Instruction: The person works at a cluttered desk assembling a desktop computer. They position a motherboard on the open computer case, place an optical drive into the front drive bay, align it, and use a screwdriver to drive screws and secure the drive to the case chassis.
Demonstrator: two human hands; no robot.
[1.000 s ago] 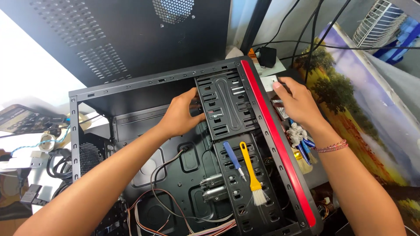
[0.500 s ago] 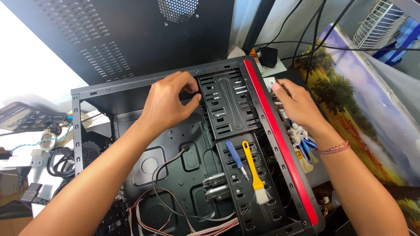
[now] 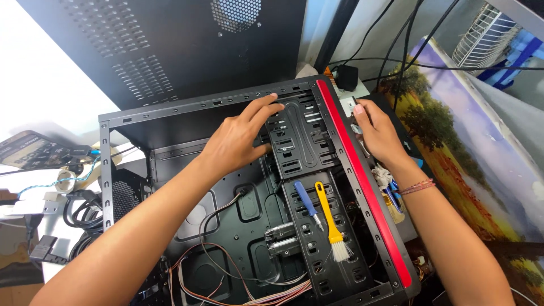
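Left hand (image 3: 241, 141) has shifted from the drive cage's left edge up onto the case's (image 3: 170, 110) top rail, fingers spread flat over drive cage (image 3: 300, 141) at frame centre, gripping nothing; right hand (image 3: 379, 133) stays loosely curled outside the red strip (image 3: 362, 181).

Under the left hand (image 3: 241, 141) the computer case (image 3: 187, 107) is black sheet metal with a matt, faintly sheened paint, and the drive cage (image 3: 297, 139) at its fingertips is the same stamped, slotted metal. Beside the right hand (image 3: 377, 133) runs a glossy red plastic strip (image 3: 362, 181). Below the left hand lie a screwdriver (image 3: 306, 201) with a smooth blue plastic handle and a brush (image 3: 331, 226) with a shiny yellow plastic handle and pale, soft bristles. The side panel (image 3: 170, 45) above both hands is matt, perforated black metal. A thin cord bracelet (image 3: 418, 186) circles the right wrist.
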